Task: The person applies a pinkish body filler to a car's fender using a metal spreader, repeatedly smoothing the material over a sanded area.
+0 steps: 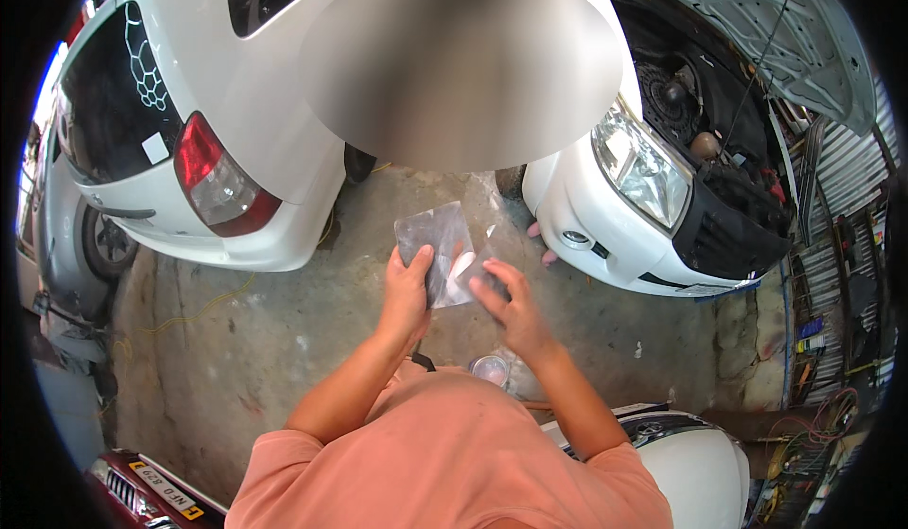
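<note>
My left hand (408,288) grips a flat, grey, smudged rectangular board or sheet (424,234) by its near left side, thumb on top. My right hand (511,307) holds a thinner translucent piece (495,243) at the board's right side, its fingers bent over that piece. A smooth white blob or object (462,268) shows between the two pieces; I cannot make out exactly what it is. Below my right hand a small round clear container (490,370) stands on the concrete floor.
A white car's rear (189,236) is ahead left; another white car (596,264) with its hood up is ahead right. More vehicles (690,482) are behind me and at far left. A yellow cord (170,327) crosses the floor. Corrugated metal (846,179) and clutter line the right. A blurred patch covers the top centre.
</note>
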The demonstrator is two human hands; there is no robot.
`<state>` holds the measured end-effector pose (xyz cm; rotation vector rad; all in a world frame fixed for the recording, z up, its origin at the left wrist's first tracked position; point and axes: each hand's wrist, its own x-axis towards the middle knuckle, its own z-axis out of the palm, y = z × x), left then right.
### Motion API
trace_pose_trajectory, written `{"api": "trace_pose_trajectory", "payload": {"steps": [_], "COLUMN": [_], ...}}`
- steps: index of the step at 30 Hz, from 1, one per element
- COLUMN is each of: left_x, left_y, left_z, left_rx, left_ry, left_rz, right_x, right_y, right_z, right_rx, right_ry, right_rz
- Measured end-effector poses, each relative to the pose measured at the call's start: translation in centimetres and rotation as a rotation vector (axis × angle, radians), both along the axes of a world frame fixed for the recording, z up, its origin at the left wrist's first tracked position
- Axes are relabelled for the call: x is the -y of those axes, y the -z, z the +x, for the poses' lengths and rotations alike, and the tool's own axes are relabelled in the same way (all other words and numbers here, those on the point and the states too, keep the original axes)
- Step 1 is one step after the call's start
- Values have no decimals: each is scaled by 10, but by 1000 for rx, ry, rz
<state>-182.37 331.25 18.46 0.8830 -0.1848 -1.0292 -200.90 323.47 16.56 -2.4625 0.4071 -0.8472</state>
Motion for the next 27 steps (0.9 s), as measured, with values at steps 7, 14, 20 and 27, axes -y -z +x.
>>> {"api": "trace_pose_trajectory", "payload": {"steps": [7,14,20,27], "left_x": [-15,-8,-7,15], "left_y": [-17,-23,-14,-26], "left_z": [2,-7,-9,-10], "left_rx": [247,455,575,677], "left_ry": [-41,-52,158,-222], "left_rz": [22,-18,41,20], "right_x": [19,16,32,7], "right_y": [-35,-69,-75,-27], "right_z": [-23,-9,-12,-17], "right_rx": [-211,-190,-200,-202], "right_ry": [114,-32,-37,-171], "right_rz": [-371,-514,-454,-312]}}
